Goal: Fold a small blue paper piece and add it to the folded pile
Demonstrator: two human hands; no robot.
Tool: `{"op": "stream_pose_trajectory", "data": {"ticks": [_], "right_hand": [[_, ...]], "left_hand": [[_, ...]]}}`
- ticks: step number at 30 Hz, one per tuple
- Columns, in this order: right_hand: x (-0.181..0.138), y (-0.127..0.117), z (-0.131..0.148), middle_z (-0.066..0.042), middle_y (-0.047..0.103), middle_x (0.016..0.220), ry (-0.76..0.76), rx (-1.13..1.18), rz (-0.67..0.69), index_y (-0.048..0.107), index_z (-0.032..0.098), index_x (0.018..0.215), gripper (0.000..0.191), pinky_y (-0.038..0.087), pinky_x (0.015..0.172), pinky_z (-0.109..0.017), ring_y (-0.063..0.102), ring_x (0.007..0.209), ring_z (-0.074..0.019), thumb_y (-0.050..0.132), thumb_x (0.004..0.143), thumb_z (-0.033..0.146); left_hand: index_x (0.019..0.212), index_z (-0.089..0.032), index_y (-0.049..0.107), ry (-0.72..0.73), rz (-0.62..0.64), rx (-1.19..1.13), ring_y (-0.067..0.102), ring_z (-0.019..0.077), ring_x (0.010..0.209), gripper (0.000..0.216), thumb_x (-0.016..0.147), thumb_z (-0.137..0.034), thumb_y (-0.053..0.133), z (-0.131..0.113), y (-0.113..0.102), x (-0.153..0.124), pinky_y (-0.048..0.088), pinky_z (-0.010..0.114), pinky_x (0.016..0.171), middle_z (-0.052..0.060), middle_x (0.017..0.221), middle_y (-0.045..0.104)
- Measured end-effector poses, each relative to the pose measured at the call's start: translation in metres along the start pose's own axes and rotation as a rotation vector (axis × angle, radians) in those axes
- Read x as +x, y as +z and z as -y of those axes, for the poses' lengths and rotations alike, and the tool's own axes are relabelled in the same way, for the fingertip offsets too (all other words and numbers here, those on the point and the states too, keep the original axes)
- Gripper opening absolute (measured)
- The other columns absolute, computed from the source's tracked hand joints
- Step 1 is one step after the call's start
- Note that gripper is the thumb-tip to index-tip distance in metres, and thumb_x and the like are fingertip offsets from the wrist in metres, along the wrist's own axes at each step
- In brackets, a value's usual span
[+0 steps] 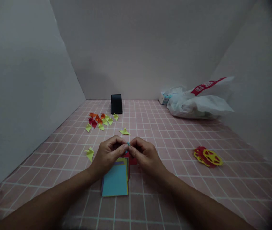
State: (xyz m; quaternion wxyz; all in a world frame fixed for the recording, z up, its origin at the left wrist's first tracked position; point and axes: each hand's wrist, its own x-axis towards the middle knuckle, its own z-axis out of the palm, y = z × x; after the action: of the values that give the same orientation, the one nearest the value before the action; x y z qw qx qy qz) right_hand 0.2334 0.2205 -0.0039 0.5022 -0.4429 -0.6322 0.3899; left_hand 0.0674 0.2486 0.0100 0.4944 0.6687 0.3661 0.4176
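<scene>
Between the fingertips of both hands is a small blue piece of folded paper (128, 144), mostly covered by the fingers. My left hand (109, 153) is closed, its thumb and index finger pinching the paper. My right hand (146, 155) pinches it from the other side, fingers curled. Just below them lies a stack of square coloured papers (115, 180) with a light blue sheet on top. Some red paper (133, 159) shows beneath the hands, partly hidden. A yellow paper crane (125, 131) sits beyond the fingertips, and another yellow folded paper (90, 154) lies left of my left hand.
Several small red, orange and yellow folded papers (99, 119) form a group at the back left. Behind them a black phone (116, 104) leans upright. Red and yellow paper cut-outs (208, 157) lie at right. A white plastic bag (193, 103) and a small box (164, 98) stand at the back right.
</scene>
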Motion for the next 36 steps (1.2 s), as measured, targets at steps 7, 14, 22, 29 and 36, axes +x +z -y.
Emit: {"op": "stream_pose_trajectory", "data": {"ticks": [7, 14, 22, 29, 36], "right_hand": [[-0.0015, 0.0015, -0.0016, 0.001, 0.053, 0.063, 0.024, 0.028, 0.065, 0.053, 0.02, 0.071, 0.022, 0.04, 0.055, -0.025, 0.048, 0.06, -0.0123, 0.058, 0.089, 0.031], [-0.0032, 0.002, 0.002, 0.001, 0.054, 0.064, -0.018, 0.026, -0.028, 0.054, 0.02, 0.071, 0.021, 0.039, 0.055, -0.025, 0.049, 0.059, -0.0121, 0.055, 0.09, 0.027], [-0.003, 0.0005, 0.0003, 0.001, 0.057, 0.065, 0.004, 0.064, -0.024, 0.054, 0.02, 0.073, 0.023, 0.041, 0.057, -0.026, 0.053, 0.059, -0.0127, 0.055, 0.092, 0.032], [-0.0001, -0.0002, -0.0063, 0.002, 0.053, 0.068, -0.027, 0.1, -0.015, 0.055, 0.02, 0.078, 0.019, 0.04, 0.056, -0.025, 0.05, 0.061, -0.0118, 0.06, 0.091, 0.033], [0.0005, -0.0039, -0.0019, 0.001, 0.056, 0.065, 0.009, 0.151, 0.002, 0.056, 0.019, 0.073, 0.027, 0.044, 0.058, -0.026, 0.055, 0.059, -0.0123, 0.054, 0.094, 0.035]], "left_hand": [[0.074, -0.016, 0.06, 0.048, -0.004, 0.1, 0.05, 0.0102, 0.059, 0.02, 0.086, -0.033, 0.062, -0.0006, -0.0007, -0.0005, 0.042, 0.021, 0.055, -0.002, 0.066, 0.053], [0.079, -0.016, 0.06, -0.004, 0.084, 0.011, 0.055, 0.0113, 0.061, 0.021, 0.088, -0.034, 0.06, 0.0018, 0.0002, 0.0018, 0.047, 0.023, 0.059, -0.001, 0.068, 0.057], [0.076, -0.018, 0.056, 0.123, 0.038, 0.248, 0.052, 0.0107, 0.056, 0.023, 0.094, -0.032, 0.054, 0.0027, -0.0012, -0.0019, 0.041, 0.022, 0.056, -0.003, 0.063, 0.055], [0.074, -0.018, 0.054, 0.2, 0.134, 0.368, 0.05, 0.0109, 0.057, 0.023, 0.095, -0.026, 0.049, 0.001, -0.0039, 0.0015, 0.038, 0.023, 0.057, -0.003, 0.061, 0.053], [0.073, -0.017, 0.055, 0.298, 0.123, 0.406, 0.052, 0.0102, 0.059, 0.022, 0.094, -0.024, 0.053, 0.003, -0.005, -0.0004, 0.039, 0.023, 0.06, -0.003, 0.064, 0.055]]}}
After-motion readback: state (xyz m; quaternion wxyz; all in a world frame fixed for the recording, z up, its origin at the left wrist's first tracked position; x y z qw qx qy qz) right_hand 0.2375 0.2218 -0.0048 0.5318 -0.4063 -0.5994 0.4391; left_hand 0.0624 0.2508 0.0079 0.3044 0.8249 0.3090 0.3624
